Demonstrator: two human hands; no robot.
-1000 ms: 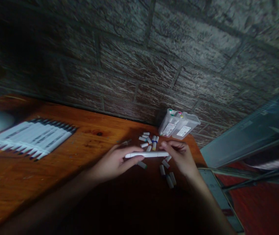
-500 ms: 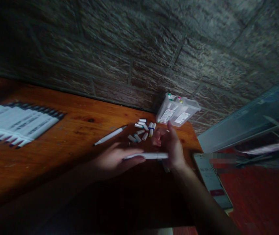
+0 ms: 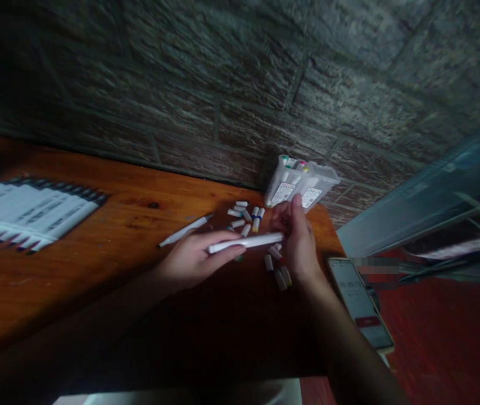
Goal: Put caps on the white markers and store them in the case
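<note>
A white marker (image 3: 246,243) lies nearly level between my two hands. Its left part is gripped between the thumb and fingers of my left hand (image 3: 191,253). At the marker's right end, the curled fingers of my right hand (image 3: 299,239) close on the tip, which they partly hide. Beyond the hands, several loose marker caps (image 3: 246,215) are scattered on the wooden table (image 3: 130,225). More caps (image 3: 280,277) lie just below my right hand. Another white marker (image 3: 184,229) with dark ends rests behind my left hand.
A row of white markers (image 3: 33,211) lies at the left. By the stone wall (image 3: 172,129) stands a clear plastic case (image 3: 303,183) with a few markers inside. A phone (image 3: 360,304) with a lit screen sits at the table's right edge.
My right hand's fingers have come together at the marker's end, and both hands have moved slightly up with it. Caps below the right hand now show. The view has shifted a little.
</note>
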